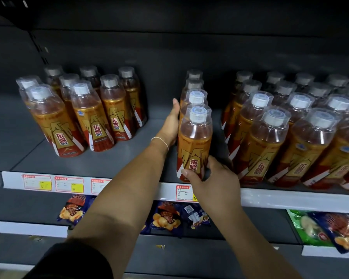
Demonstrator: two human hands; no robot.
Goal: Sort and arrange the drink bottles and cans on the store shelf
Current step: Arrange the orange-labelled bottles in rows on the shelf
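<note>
"Black sleeve (75,260) at bottom left, on the left arm. Both bare forearms reach up to the shelf (38,154)," the first annotator logs.

"Hands?" the second asks.

"Right hand (210,178) grips the base of the front bottle (194,137), thumb across the label, fingers curled round its right side. Left hand (169,123) has straight fingers, palm flat against the left side of the file of bottles (195,97) behind it. Thin wristband (160,140) on that wrist."

"Where's the bottle?"

"Upright, mid-shelf, at the front edge. It heads a single file of four running back to the rear panel (169,47)."

"Neighbours?"

"Left group (79,117) stands well apart across bare shelf. Right group (290,133) is just beside the file, packed in rows. All the same amber drink, red-and-gold labels, clear overcaps."

"Surface, room?"

"Dark grey metal shelf, dark panel behind, dim light. White price rail (270,196) along the front edge with red-framed price tags (69,184). The arms cover part of it."

"Below?"

"Lower shelf holds blue snack bags (165,216) and a green bag (306,228) at the right. Print is too small to read."
</note>
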